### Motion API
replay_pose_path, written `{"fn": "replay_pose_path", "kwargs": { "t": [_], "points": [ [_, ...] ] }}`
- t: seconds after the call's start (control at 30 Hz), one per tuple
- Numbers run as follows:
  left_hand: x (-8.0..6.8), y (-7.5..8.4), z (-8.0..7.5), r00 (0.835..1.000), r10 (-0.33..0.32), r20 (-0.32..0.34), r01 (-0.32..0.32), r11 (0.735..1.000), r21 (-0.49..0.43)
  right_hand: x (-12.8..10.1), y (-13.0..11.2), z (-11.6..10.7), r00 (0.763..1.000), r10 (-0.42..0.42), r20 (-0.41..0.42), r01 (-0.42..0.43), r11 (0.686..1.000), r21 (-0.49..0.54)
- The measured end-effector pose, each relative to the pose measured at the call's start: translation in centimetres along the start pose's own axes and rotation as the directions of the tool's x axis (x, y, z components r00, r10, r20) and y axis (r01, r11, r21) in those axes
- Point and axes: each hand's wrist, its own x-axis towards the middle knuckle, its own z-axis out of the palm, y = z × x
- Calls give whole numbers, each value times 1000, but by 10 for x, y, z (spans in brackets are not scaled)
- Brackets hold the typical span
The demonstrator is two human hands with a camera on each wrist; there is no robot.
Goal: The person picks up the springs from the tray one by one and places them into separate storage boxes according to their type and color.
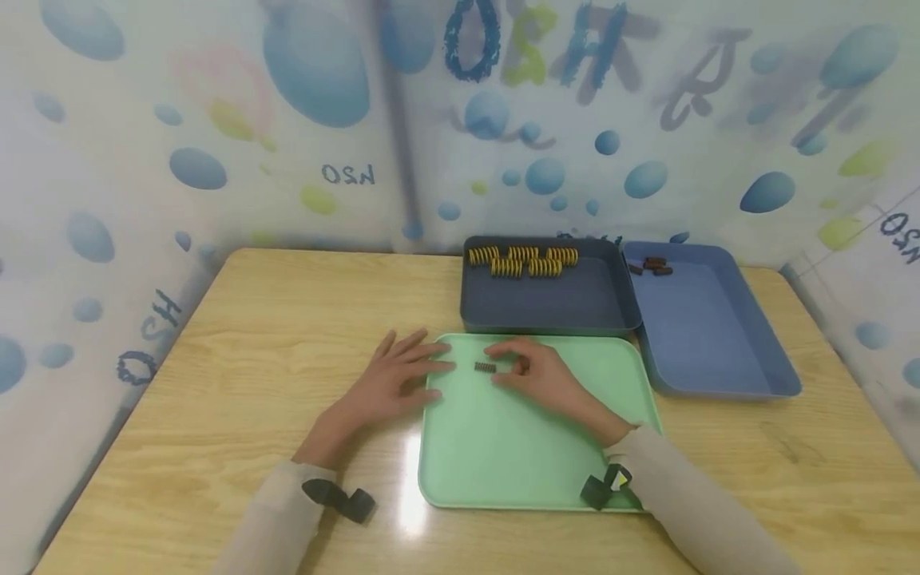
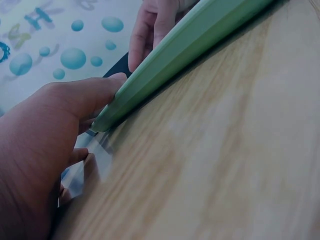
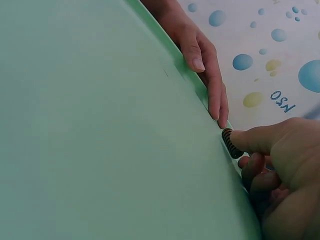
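A small dark coil spring [image 1: 485, 367] lies on the light green tray [image 1: 503, 463], near its upper left. My right hand [image 1: 542, 379] is at the spring's right end, with thumb and index finger spread apart around that end. In the right wrist view the thumb tip overlaps the spring [image 3: 231, 143], and the other fingers are bent. My left hand [image 1: 395, 379] is at the tray's left edge, fingers extended and spread, with the fingertips over the rim. From the left wrist view, its thumb [image 2: 100, 92] meets the outside of the tray wall [image 2: 165, 75].
Behind the green tray stands a dark grey tray [image 1: 546, 307] with several yellow coil springs [image 1: 523, 255] along its back. To its right, a blue tray [image 1: 719, 327] has several small brown pieces [image 1: 656, 263] at its far left. The wooden table [image 1: 287, 319] backs onto a patterned wall.
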Motion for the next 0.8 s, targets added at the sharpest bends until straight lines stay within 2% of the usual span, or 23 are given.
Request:
{"fn": "replay_pose_path", "kwargs": {
  "t": [0.23,0.5,0.8],
  "points": [
    [-1,1,0,1000,6,-11,-6,1000,-2,2,1,2,1000,-8,9,9,999,-53],
    [0,2,0,1000,4,-2,-4,1000,-7,2,3,3,998,-41,39,43,998,-55],
    [1,2,-1,1000,3,-2,-3,1000,-11,1,3,2,996,-64,55,69,993,-100]
  ]
}}
